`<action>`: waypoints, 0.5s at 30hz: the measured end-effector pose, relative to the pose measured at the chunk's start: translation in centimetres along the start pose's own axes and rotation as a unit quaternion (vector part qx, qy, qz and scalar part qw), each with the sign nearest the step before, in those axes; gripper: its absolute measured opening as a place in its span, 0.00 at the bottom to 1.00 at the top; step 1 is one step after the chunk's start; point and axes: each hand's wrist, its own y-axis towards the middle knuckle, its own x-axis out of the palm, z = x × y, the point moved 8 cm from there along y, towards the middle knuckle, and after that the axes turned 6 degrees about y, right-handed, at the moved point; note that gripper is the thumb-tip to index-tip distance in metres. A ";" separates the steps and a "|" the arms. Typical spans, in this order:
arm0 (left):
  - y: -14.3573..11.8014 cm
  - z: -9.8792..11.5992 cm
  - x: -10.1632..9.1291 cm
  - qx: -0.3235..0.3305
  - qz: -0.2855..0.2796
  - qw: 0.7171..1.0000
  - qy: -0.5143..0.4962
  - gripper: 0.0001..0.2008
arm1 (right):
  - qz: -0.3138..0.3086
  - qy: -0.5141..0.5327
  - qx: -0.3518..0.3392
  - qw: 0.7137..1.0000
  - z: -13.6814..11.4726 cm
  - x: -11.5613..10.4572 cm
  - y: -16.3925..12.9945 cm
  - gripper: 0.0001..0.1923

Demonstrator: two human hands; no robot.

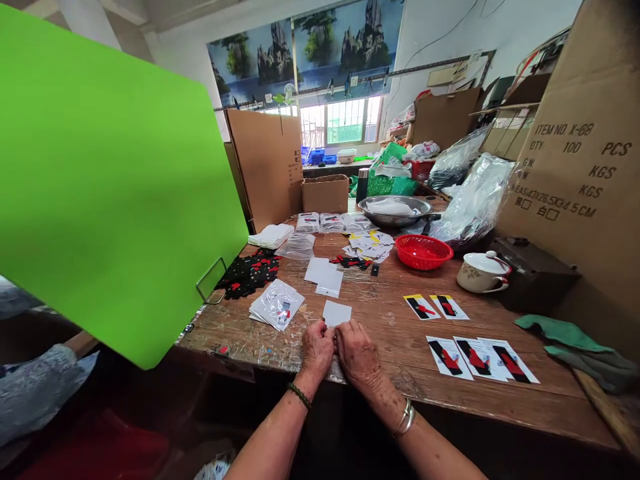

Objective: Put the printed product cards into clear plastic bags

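Note:
My left hand (317, 348) and my right hand (356, 351) meet at the near edge of the wooden table (400, 347), fingers curled together over a small white card (337, 313). Both pinch its near edge; what lies under the fingers is hidden. A stack of clear packets (277, 304) lies to the left of my hands. More white cards (324, 275) lie just beyond. Several printed cards with black-and-red items (480, 359) are laid out to the right.
A red basket (423, 251), a lidded cup (482, 272), a metal pan (396, 210) and plastic bags sit further back. Cardboard boxes (580, 167) stand on the right and behind. A green patch (110, 180) covers the left. A green cloth (575, 343) lies at the right.

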 end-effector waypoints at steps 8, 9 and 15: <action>0.2 1.3 0.3 0.014 -0.003 0.999 0.032 0.11 | 0.067 -0.034 0.006 0.997 0.5 -1.5 -0.2 0.11; 0.3 1.4 0.4 0.013 -0.003 0.999 0.036 0.10 | 0.078 -0.035 0.014 0.996 0.6 -1.9 -0.2 0.11; 0.0 1.6 0.1 0.028 0.008 0.998 0.049 0.13 | 0.096 0.018 0.004 0.995 -0.1 -2.9 0.4 0.09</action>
